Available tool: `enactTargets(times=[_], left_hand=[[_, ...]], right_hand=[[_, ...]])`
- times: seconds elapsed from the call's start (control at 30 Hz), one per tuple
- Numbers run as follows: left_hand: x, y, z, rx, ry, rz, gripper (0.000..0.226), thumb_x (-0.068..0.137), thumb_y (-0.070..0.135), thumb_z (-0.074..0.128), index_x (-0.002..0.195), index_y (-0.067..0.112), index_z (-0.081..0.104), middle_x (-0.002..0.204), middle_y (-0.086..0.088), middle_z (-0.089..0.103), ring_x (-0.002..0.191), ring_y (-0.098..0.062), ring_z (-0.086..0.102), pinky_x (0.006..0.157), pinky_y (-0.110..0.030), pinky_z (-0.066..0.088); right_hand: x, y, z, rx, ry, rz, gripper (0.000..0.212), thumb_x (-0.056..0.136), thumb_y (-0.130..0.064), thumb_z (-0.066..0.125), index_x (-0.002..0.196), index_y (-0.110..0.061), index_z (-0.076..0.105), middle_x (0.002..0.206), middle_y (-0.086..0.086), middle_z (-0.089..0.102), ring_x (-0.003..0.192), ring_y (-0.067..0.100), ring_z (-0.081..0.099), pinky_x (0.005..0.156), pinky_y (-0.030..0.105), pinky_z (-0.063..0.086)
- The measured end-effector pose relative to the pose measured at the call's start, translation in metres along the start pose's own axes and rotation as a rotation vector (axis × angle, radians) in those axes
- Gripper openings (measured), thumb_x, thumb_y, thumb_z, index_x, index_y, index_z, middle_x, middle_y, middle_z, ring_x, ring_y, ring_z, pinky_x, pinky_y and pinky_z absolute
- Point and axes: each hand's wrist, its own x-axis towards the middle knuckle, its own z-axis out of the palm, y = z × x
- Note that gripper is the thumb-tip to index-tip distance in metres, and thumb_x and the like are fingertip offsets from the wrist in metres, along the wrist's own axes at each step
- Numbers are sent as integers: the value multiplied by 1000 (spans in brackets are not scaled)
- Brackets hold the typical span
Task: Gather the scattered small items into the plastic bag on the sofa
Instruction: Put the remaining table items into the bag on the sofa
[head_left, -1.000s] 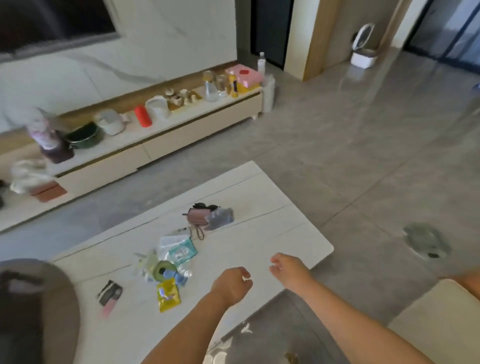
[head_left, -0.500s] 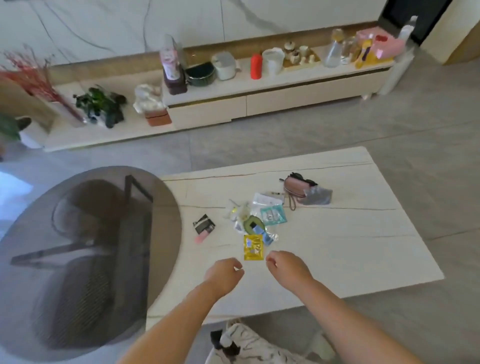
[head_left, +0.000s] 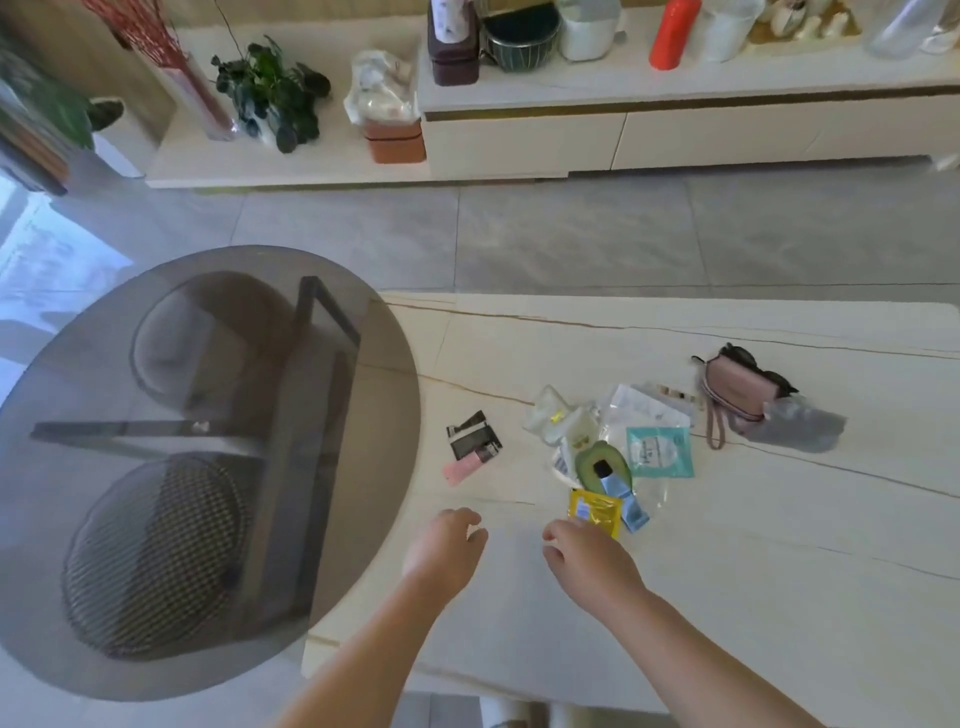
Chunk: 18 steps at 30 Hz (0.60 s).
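A pale marble tabletop (head_left: 727, 571) fills the view. Both hands hover over it, loosely curled and holding nothing: the left hand (head_left: 444, 545) well clear of the yellow sachet (head_left: 595, 512), the right hand (head_left: 587, 561) just beside it. Behind the sachet lie an avocado-shaped item (head_left: 597, 465), a teal packet (head_left: 660, 452) and a pink pouch (head_left: 737, 389).

Both hands moved forward over the white table (head_left: 727, 597); right hand (head_left: 589, 564) now just beside the yellow packet (head_left: 595, 512); left hand (head_left: 444, 545) nearer the pink tube (head_left: 462, 470).

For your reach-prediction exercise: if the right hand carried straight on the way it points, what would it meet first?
Most likely the yellow sachet, just beyond the right hand and its curled fingers; height above the table is unclear.
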Motion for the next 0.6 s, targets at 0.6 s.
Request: enactTargets(times=[0.6], left_hand=[[201,-33,67,166,274,-89,39,91,22,50,129,21,45,128,-4,48,120,-26,40,92,-36,40]], right_hand=[[180,46,103,-166,-28,-28,56,92,-22,46,145,-24,27,142,2,29,128,26,32,100,36,41]])
